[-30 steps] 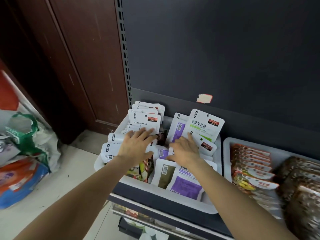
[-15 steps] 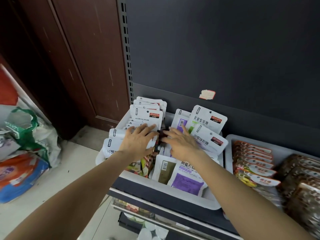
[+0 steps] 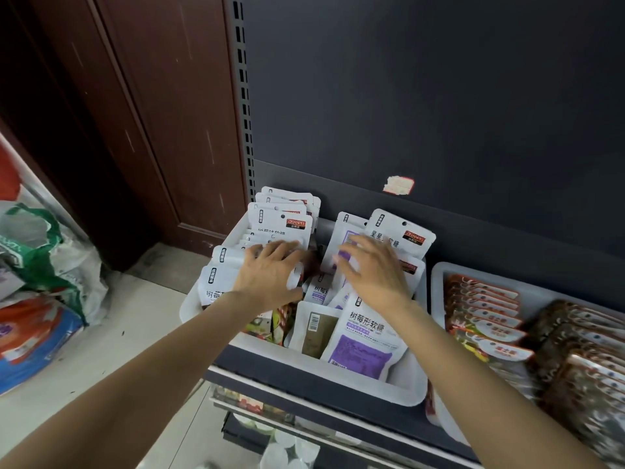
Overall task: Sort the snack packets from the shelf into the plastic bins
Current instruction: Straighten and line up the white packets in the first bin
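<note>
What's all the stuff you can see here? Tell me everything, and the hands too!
white bin: one, white plastic, on the shelf, left.
white snack packets: many, white, some with purple panels, standing or leaning in the white bin.
second bin: one, white, on the shelf to the right.
orange packets: a row, orange and white, in the second bin.
brown packets: a stack, brown, far right.
sticker: one, pale with red edge, on the dark back panel.
door: one, dark red-brown, left.
bags: a few, white, green, orange, blue, on the floor.
left hand: on the left packets.
right hand: fingers spread over the right packets.
</note>
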The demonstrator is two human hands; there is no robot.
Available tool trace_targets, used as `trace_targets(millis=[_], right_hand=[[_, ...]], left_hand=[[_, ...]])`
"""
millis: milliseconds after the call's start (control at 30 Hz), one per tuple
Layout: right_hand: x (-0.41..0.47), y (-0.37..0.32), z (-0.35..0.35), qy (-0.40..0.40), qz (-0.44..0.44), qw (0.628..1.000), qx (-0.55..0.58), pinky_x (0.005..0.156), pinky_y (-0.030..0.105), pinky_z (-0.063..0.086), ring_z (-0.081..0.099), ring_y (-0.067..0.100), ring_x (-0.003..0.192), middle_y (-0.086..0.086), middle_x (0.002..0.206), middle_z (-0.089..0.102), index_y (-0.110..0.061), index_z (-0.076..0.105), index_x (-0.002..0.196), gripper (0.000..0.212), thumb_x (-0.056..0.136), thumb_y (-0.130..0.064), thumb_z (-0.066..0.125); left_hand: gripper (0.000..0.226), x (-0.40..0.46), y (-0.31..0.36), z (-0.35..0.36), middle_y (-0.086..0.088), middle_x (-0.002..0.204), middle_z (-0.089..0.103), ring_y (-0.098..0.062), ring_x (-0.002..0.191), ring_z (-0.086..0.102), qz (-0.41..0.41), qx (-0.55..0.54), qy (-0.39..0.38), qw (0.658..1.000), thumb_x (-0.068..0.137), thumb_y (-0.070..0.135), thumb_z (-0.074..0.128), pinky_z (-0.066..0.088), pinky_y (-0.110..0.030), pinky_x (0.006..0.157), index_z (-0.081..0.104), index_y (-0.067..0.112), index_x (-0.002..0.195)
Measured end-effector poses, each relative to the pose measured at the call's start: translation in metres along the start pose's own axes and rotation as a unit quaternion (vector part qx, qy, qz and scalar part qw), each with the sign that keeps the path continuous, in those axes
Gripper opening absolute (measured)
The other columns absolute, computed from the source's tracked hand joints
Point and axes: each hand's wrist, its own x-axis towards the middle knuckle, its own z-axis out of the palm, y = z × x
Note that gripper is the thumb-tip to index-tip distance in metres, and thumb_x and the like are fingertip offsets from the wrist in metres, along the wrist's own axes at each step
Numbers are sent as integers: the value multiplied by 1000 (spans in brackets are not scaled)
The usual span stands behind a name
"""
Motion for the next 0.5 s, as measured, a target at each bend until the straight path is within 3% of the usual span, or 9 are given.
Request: trace_targets(millis=[67, 133, 200, 300, 400, 500], right_hand=[[0, 14, -13, 75, 54, 996, 9, 114, 36, 20, 32, 19, 136, 0, 144, 41, -22, 50, 134, 42, 97, -41, 42], [-3, 34, -19, 82, 116, 990, -9, 109, 36, 31, 34, 23, 132, 6, 142, 40, -18, 43, 139, 47, 96, -36, 48], [-7, 52, -21, 58, 159, 985, -16, 108, 38, 34, 33, 26, 132, 10, 145, 34, -16, 34, 143, 54, 95, -33, 52], [-6, 62, -24, 44, 168, 985, -6, 113, 40, 27, 23, 29, 139, 11, 151, 21, -16, 21, 149, 71, 92, -36, 58], [0, 68, -31, 46, 183, 982, 6, 103, 36, 35, 39, 27, 124, 11, 132, 42, -15, 40, 140, 58, 90, -36, 61], [-4, 74, -38, 29, 139, 989, 35, 76, 30, 38, 52, 23, 99, 6, 101, 50, -7, 65, 106, 25, 93, -27, 58]], left_hand=[[64, 5, 10, -8, 8, 153, 26, -16, 141, 20, 21, -20, 26, 999, 85, 51, 53, 16, -38, 113, 30, 34, 143], [58, 13, 25, -15, 7, 151, 31, -17, 139, 26, 31, -62, 32, 997, 89, 48, 50, 19, -36, 112, 32, 32, 142], [55, 25, 42, -22, 3, 148, 35, -19, 136, 30, 21, -121, -2, 992, 93, 40, 49, 25, -36, 111, 31, 29, 143], [55, 42, 64, -29, -1, 150, 32, -22, 137, 31, 23, -173, -43, 984, 96, 29, 49, 28, -38, 110, 27, 24, 146], [58, 56, 73, -24, -6, 150, 32, -27, 137, 33, -8, -258, -34, 966, 95, 19, 50, 32, -38, 109, 25, 19, 147], [59, 70, 69, -12, -13, 148, 32, -29, 136, 34, -85, -315, -14, 945, 94, 16, 53, 30, -36, 109, 26, 9, 146]])
